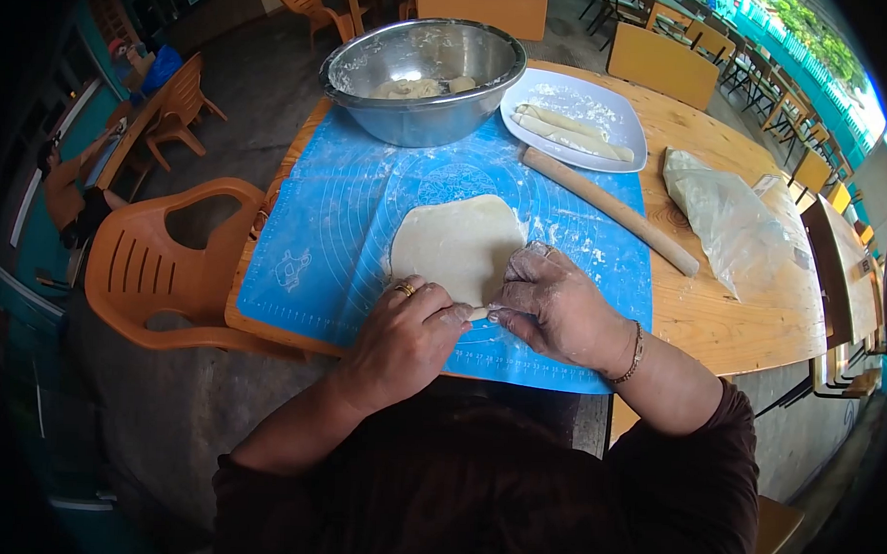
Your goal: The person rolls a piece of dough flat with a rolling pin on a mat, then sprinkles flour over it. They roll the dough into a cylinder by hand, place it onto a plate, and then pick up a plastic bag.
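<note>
A flat, rolled-out sheet of dough (455,240) lies on the blue baking mat (314,214). Its near edge is curled into a small roll between my hands. My left hand (409,327), with a ring on one finger, pinches the left part of that edge. On the other side, my floury right hand (556,305) grips the same edge with thumb and fingers; a bracelet circles the wrist. Beyond the sheet, a wooden rolling pin (612,210) rests slantwise, partly on the mat and partly on the table.
A steel bowl (420,120) holding dough stands at the back. Beside it, a white plate (620,117) carries rolled dough and flour. A plastic bag (724,214) lies on the wooden table (755,317) at right. An orange chair (121,266) stands left; a person sits far left.
</note>
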Available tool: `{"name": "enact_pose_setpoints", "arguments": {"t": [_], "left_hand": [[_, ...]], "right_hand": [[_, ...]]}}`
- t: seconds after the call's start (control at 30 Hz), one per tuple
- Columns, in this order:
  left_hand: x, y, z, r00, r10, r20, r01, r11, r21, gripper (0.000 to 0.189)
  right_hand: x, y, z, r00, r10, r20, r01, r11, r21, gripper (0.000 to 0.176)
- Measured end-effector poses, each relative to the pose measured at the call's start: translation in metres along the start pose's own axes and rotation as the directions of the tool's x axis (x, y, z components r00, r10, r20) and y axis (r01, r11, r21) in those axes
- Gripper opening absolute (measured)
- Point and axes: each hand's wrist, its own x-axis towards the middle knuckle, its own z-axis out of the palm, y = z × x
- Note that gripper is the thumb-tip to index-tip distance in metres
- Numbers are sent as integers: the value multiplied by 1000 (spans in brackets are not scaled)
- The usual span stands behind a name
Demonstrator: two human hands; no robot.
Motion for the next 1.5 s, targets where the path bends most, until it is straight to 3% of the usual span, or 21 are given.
{"name": "enact_pose_setpoints", "arguments": {"t": [0.1,0.17,0.37,0.57,0.67,0.87,1.1,1.17,1.3,1.37,1.5], "left_hand": [[2,0,-4,1000,-6,-8,6,1000,-7,21],[6,5,-6,994,-24,-104,19,999,-44,16],[-3,-4,-3,1000,-30,2,30,998,-63,17],[4,3,-7,996,-26,-91,19,997,-80,17],[1,3,-9,996,-46,-72,41,997,-71,17],[-4,-15,-7,993,-113,-28,107,980,-169,16],[1,-1,-10,992,-90,-88,78,988,-132,14],[-4,-8,-6,997,-74,3,74,990,-122,17],[-2,-6,-5,994,-105,36,108,989,-102,20],[7,3,-7,994,-21,-106,23,1000,11,17],[8,2,0,997,-45,-66,40,997,-64,15]], "right_hand": [[0,0,0,1000,14,2,-14,1000,-26,19],[0,-2,0,1000,18,-7,-18,999,-29,19],[0,-2,4,1000,10,-2,-10,1000,27,15],[1,-4,2,999,43,-1,-43,999,-14,17],[3,-7,-1,999,35,-23,-34,999,19,14],[1,3,5,999,35,-5,-34,999,42,25],[3,-5,0,998,45,-46,-42,997,71,21],[3,-3,1,999,43,-33,-41,996,82,21],[0,6,5,1000,21,-11,-21,999,40,25],[1,4,4,1000,11,-16,-10,1000,23,25],[3,-1,-2,999,46,-23,-44,998,52,23]]}}
